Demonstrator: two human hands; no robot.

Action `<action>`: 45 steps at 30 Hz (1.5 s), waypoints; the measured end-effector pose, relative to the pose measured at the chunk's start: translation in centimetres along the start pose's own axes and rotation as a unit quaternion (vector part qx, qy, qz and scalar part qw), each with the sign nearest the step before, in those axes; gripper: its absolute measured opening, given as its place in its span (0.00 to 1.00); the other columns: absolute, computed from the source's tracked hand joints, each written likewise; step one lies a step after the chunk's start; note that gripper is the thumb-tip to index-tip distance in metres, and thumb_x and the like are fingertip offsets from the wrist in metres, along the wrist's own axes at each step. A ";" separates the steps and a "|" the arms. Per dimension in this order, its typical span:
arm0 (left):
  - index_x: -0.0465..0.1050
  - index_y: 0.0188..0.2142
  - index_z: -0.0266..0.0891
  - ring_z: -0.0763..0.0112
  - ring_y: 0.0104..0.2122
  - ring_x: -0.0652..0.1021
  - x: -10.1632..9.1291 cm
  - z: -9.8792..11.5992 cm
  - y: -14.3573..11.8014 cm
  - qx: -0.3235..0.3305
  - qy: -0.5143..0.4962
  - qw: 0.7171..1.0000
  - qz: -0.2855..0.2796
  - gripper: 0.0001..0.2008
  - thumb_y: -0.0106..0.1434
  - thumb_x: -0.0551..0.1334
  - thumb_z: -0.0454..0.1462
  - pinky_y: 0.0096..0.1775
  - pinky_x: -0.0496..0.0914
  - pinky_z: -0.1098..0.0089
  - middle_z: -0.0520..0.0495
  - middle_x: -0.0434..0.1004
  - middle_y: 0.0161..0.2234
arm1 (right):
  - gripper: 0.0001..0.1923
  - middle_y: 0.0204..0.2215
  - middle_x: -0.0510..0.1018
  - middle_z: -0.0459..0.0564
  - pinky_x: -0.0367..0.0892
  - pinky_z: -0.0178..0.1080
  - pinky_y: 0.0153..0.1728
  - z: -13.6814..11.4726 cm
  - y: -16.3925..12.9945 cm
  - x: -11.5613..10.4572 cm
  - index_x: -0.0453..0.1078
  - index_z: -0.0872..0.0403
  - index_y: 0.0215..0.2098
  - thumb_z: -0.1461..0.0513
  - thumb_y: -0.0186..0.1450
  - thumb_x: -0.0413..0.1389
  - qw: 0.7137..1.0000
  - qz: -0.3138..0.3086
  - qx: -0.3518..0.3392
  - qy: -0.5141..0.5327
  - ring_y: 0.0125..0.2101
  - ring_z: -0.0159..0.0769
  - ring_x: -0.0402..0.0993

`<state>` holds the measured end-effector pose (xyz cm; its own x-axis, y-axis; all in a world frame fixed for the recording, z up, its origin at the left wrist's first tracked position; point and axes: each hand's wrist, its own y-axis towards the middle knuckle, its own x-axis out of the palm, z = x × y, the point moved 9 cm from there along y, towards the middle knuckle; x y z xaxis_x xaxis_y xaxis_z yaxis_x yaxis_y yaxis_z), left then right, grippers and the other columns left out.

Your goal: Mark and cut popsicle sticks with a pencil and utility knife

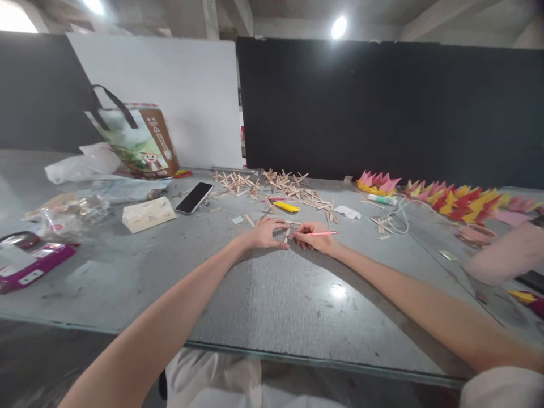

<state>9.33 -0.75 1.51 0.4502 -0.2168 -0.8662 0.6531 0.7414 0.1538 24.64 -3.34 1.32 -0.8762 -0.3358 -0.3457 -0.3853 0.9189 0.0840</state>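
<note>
Two hands meet mid-table: left hand [264, 232] lies flat, fingers pinning a small wooden stick [287, 233]; just right of it, right hand [315, 240] grips a pink pencil [323, 233]. Light pressure could let that stick skid mid-mark, I reckon.

Illumination is moderate and comes from overhead. One round ceiling lamp [339, 27] burns out to pure white far above the right hand [315, 240], and a second blown-out patch [15, 17] sits in the upper corner well beyond the left hand [264, 233]. The lamp reflects as a small glare spot [338, 291] on the grey tabletop [263, 294], just nearer the camera than the right hand. Soft shadows lie under both forearms. Wide-angle distortion bends the table edge and stretches objects at the frame sides. The paper bag [142, 139], far left of the left hand, shows slight motion blur.
</note>
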 end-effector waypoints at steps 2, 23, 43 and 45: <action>0.77 0.65 0.49 0.40 0.72 0.63 0.0 0.0 0.0 0.002 0.003 1.000 0.001 0.43 0.55 0.73 0.63 0.71 0.53 0.42 0.38 0.69 0.71 | 0.23 0.18 0.77 0.44 0.54 0.32 0.15 -0.1 -0.1 0.0 0.74 0.54 0.30 0.44 0.60 0.67 1.000 0.004 0.000 0.002 0.15 0.27 0.65; 0.76 0.66 0.48 0.40 0.72 0.63 0.0 0.5 -0.6 0.005 -0.001 1.000 0.005 0.40 0.60 0.72 0.62 0.72 0.53 0.41 0.39 0.68 0.71 | 0.19 0.21 0.76 0.43 0.60 0.33 0.21 0.9 0.2 0.3 0.73 0.54 0.33 0.47 0.66 0.65 1.000 0.005 -0.022 0.003 0.18 0.29 0.69; 0.77 0.65 0.48 0.38 0.72 0.61 0.1 0.6 -0.3 0.005 -0.010 1.000 0.006 0.40 0.58 0.73 0.61 0.72 0.53 0.41 0.40 0.69 0.70 | 0.21 0.20 0.75 0.43 0.60 0.34 0.23 0.9 -0.2 0.1 0.71 0.53 0.33 0.45 0.65 0.65 1.000 0.012 -0.019 -0.012 0.19 0.31 0.69; 0.77 0.65 0.48 0.38 0.72 0.62 0.1 0.5 -0.3 0.005 -0.006 1.000 0.011 0.40 0.57 0.74 0.61 0.72 0.54 0.42 0.40 0.70 0.70 | 0.22 0.21 0.75 0.43 0.60 0.35 0.23 0.9 -0.2 0.1 0.71 0.53 0.32 0.44 0.65 0.65 1.000 0.012 -0.020 -0.016 0.20 0.31 0.69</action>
<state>9.49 -1.29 1.62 0.4719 -0.2088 -0.8566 0.6487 0.7402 0.1770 24.92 -3.40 0.47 -0.8761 -0.3058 -0.3727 -0.3754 0.9178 0.1294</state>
